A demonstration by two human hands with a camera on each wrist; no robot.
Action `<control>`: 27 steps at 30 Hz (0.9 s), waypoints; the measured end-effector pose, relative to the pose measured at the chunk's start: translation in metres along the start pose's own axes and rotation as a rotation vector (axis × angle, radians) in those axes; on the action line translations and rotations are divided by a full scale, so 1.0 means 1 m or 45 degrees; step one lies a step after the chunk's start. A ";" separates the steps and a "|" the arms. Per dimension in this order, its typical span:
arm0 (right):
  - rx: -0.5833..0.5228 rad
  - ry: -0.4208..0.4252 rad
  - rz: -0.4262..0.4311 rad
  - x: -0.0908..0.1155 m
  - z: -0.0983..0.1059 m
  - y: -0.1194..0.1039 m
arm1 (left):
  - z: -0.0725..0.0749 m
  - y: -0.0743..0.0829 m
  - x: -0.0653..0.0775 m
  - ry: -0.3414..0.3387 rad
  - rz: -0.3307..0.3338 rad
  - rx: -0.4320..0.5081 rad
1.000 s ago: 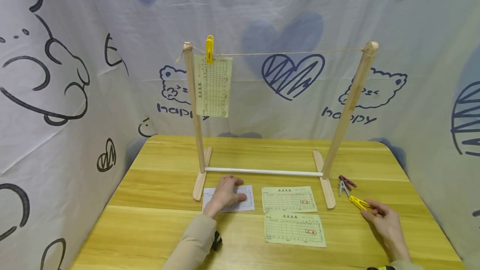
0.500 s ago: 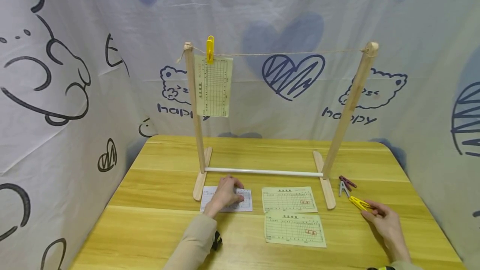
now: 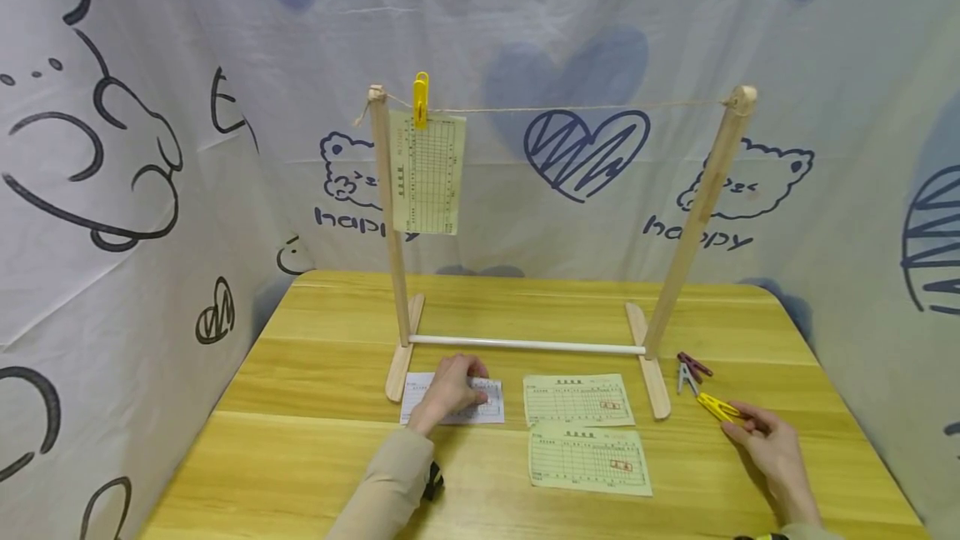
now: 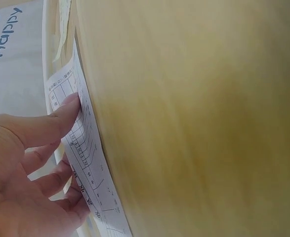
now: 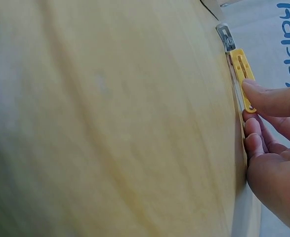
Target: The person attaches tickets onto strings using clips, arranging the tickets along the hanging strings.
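My left hand (image 3: 450, 386) lies over a white printed slip (image 3: 491, 415) on the table, between the feet of a wooden stand. In the left wrist view the thumb (image 4: 68, 111) touches the printed face, with the other fingertips bent along the slip's far side. At the right, my right hand (image 3: 772, 444) pinches the end of a yellow clothespin (image 3: 717, 407) between thumb and finger. A grey clothespin (image 3: 686, 377) and a maroon clothespin (image 3: 696, 367) lie just beyond it. Two pale green printed slips (image 3: 577, 400) lie between the hands, one nearer me.
The wooden stand has two posts (image 3: 693, 223), a white crossbar (image 3: 525, 344) and a string (image 3: 570, 108) strung across the top. Another yellow clothespin (image 3: 421, 98) clips a green slip (image 3: 429, 182) to the string beside the left post. A patterned cloth hangs behind the table.
The white slip has shifted slightly left and straightened under my left hand, whose fingers have moved a little. My right hand has stayed in place on the yellow clothespin.
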State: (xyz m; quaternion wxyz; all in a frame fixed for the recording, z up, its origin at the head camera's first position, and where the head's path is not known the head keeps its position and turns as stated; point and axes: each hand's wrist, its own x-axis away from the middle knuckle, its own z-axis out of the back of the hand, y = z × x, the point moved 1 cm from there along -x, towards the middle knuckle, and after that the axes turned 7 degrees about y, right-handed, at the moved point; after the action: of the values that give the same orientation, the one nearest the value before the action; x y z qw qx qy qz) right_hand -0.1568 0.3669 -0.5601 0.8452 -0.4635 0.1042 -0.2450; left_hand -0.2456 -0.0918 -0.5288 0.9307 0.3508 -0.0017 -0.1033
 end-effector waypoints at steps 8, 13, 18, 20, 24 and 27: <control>-0.017 -0.001 0.022 -0.001 0.000 0.001 | -0.002 -0.002 0.000 -0.002 0.026 0.015; -0.025 0.013 0.020 -0.002 0.000 0.001 | -0.003 -0.003 -0.001 0.018 0.039 0.013; -0.026 0.023 0.001 -0.002 0.000 -0.001 | -0.003 -0.002 -0.001 0.030 0.039 0.027; -0.017 0.029 0.009 -0.002 0.000 -0.002 | -0.003 -0.002 0.000 0.031 0.037 0.034; -0.007 0.042 0.018 -0.002 0.000 -0.003 | -0.001 -0.001 0.002 0.058 -0.019 0.004; -0.013 0.039 0.012 -0.002 0.000 -0.004 | 0.000 -0.002 0.003 0.079 -0.053 -0.006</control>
State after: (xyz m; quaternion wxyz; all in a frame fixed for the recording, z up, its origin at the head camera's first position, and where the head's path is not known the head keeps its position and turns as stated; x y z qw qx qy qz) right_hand -0.1596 0.3656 -0.5569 0.8422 -0.4634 0.1205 -0.2478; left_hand -0.2434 -0.0937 -0.5299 0.9288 0.3515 0.0350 -0.1118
